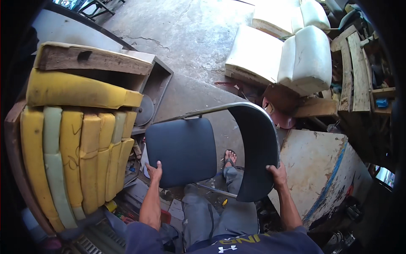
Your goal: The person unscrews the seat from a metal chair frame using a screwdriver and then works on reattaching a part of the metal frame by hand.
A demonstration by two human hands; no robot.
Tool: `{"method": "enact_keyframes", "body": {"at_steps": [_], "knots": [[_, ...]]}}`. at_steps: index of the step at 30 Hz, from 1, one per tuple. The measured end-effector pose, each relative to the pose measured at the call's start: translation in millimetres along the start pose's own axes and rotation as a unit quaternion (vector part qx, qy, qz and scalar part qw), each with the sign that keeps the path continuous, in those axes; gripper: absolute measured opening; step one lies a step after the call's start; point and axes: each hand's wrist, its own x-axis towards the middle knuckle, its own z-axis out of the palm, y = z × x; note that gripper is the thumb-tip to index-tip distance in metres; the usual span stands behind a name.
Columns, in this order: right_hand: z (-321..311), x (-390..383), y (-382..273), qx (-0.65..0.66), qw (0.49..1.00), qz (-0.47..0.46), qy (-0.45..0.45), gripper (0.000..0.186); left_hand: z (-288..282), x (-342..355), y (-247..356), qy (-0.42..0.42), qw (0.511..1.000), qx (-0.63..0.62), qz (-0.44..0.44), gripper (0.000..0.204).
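Head view: the person holds a black chair [211,148] with a metal tube frame up in front of them, above their knees. The left hand [154,171] is clamped on the lower left edge of the seat pad [181,150]. The right hand [277,174] grips the lower right edge of the curved backrest [258,148]. Left of the chair stands a stack of yellow foam cushions [80,156] on a wooden frame [91,59]. Beyond the chair, on the concrete floor [190,38], lie white foam seat blocks [283,55]. Right of the chair leans a worn painted board [317,169]. To handle the chair well, I judge both grips should stay firm and level, so the frame does not twist or swing into the cushions close by.
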Motion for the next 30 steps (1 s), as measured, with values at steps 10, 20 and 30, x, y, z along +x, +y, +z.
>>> {"method": "enact_keyframes", "body": {"at_steps": [10, 20, 30], "knots": [[177.7, -110.4, 35.0, -0.046, 0.988, -0.144, 0.039, 0.064, 14.4, 147.3, -76.8, -0.022, 0.986, 0.155, -0.058, 0.125], [115.5, -339.6, 380.0, 0.21, 0.884, 0.245, 0.339, 0.034, -15.3, 46.4, -171.3, -0.229, 0.853, 0.354, 0.307, 0.083], [14.6, -447.9, 554.7, -0.162, 0.931, 0.187, 0.268, 0.027, 54.3, -166.5, -230.8, -0.424, 0.836, 0.24, 0.252, 0.035]]}}
